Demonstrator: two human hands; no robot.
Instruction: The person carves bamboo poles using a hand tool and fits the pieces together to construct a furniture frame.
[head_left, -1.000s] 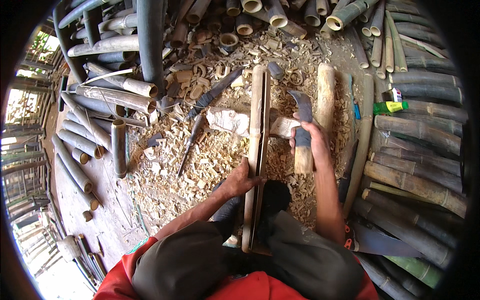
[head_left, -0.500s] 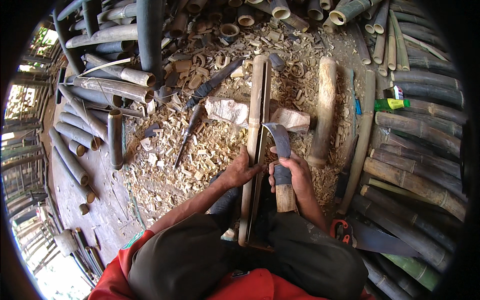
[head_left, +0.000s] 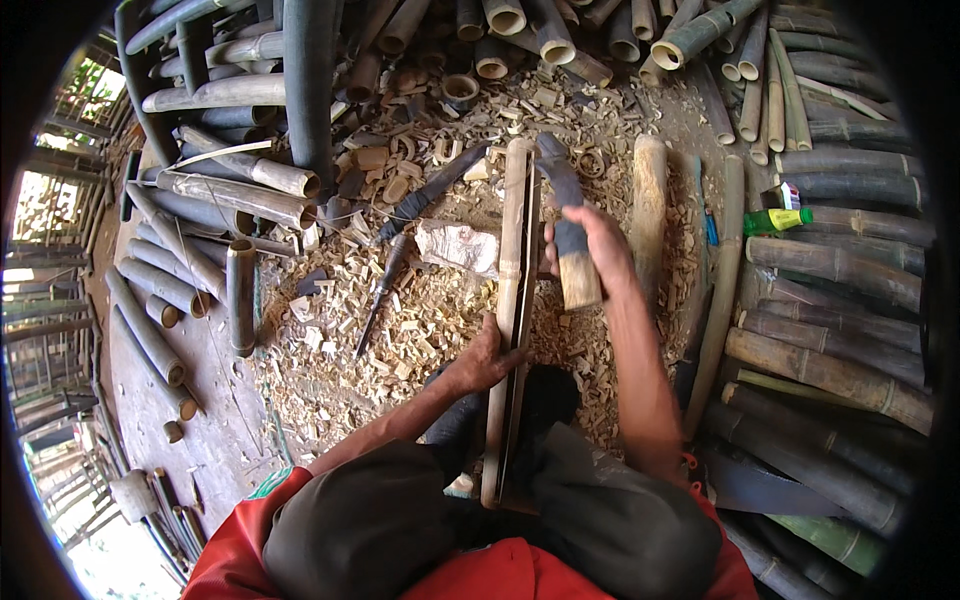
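The left hand point(head_left: 480, 360) clamps a long split bamboo strip point(head_left: 512, 300) standing between the knees, fingers wrapped around its middle. The right hand point(head_left: 590, 245) grips a machete point(head_left: 565, 215) by its wooden handle. The strip looks stiff, light and sharp-edged, so mid-length seems the best place to hold it.

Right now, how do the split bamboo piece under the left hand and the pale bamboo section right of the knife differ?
The split bamboo piece is long and thin, reaching from the chip pile back between the knees; the pale round section is shorter and thicker. The left hand steadies the split piece, while the round section lies untouched, beside the right hand holding the knife. Both lie lengthwise on wood chips.
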